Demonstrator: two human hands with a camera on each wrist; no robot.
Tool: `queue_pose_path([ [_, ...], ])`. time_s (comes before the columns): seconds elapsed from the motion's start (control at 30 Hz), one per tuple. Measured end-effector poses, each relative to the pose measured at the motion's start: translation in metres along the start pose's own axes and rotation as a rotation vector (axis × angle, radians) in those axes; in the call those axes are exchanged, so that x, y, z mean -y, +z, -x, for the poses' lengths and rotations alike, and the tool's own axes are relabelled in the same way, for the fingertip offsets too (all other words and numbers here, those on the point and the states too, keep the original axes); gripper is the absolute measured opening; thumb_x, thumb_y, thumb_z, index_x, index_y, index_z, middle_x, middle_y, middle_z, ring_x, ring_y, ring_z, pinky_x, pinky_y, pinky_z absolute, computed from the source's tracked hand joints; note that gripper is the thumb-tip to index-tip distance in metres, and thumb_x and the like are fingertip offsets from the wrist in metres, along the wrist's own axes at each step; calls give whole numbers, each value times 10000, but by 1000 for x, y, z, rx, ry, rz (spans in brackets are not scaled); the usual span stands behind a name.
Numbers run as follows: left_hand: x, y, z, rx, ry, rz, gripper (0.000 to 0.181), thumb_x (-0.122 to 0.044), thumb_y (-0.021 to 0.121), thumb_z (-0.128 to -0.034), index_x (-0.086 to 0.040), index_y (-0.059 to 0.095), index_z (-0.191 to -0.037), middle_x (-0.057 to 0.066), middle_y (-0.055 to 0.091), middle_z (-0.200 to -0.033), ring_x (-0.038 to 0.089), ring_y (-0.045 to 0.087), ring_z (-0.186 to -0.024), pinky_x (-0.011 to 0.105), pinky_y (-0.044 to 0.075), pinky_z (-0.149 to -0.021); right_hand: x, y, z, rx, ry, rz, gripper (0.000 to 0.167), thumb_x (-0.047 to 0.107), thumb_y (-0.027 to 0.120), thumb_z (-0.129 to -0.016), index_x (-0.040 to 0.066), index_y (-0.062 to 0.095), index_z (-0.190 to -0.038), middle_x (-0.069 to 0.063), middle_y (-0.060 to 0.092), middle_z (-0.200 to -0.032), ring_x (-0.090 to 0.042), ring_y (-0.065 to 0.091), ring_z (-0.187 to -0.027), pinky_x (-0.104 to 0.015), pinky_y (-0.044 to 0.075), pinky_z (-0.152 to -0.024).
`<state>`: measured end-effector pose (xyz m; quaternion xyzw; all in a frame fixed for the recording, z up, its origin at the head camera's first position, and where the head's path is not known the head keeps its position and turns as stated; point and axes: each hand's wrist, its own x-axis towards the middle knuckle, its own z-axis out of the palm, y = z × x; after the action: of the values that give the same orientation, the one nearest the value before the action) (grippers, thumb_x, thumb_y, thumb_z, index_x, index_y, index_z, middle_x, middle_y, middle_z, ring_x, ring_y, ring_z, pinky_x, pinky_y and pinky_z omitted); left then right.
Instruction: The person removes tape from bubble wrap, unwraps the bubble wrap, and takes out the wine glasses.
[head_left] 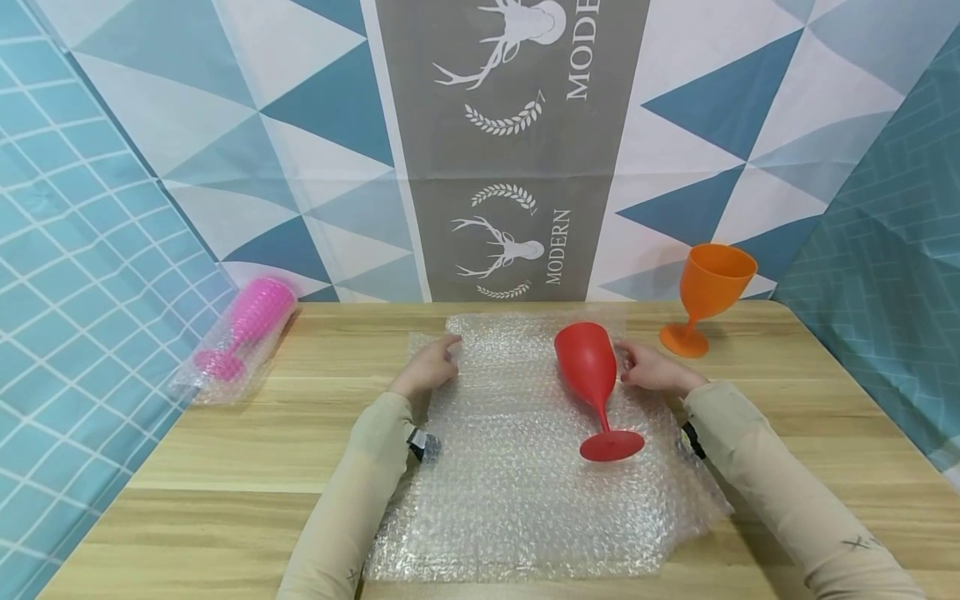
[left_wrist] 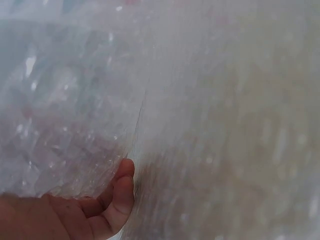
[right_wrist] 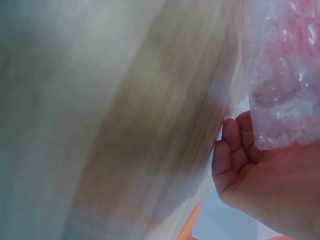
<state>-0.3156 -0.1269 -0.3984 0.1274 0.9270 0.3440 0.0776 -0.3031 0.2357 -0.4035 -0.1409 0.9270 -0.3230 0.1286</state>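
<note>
A red plastic goblet (head_left: 587, 362) lies on its side on a clear bubble wrap sheet (head_left: 495, 500), cup toward the back wall and foot toward me. At the sheet's left edge, my left hand (head_left: 429, 367) pinches the wrap with curled fingers. The left wrist view has that hand's fingertips (left_wrist: 127, 167) against the wrap. My right hand (head_left: 652, 368) is at the right edge, close beside the goblet's cup. In the right wrist view its fingers (right_wrist: 232, 135) curl under the wrap's edge (right_wrist: 280, 115), and the thumb is hidden behind the plastic.
An orange goblet (head_left: 712, 287) stands upright at the back right, behind my right hand. At the back left lies a pink goblet (head_left: 258, 312) in bubble wrap, by the blue side wall. The wooden table (head_left: 225, 500) meets a patterned back wall (head_left: 510, 158).
</note>
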Motion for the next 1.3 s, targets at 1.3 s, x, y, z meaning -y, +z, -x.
queue_pose_path([
  [1.3,1,3,1,23,-69,45,651,4,459,-782,57,248,-1395,259,417,-1336,306,473,-1075,437,407,-949,-9,-11,-6,69,12,1,567,103,442,-896,-73,234,-1393,-295,254,-1420,-460,277,-1265,-603,272,-1005],
])
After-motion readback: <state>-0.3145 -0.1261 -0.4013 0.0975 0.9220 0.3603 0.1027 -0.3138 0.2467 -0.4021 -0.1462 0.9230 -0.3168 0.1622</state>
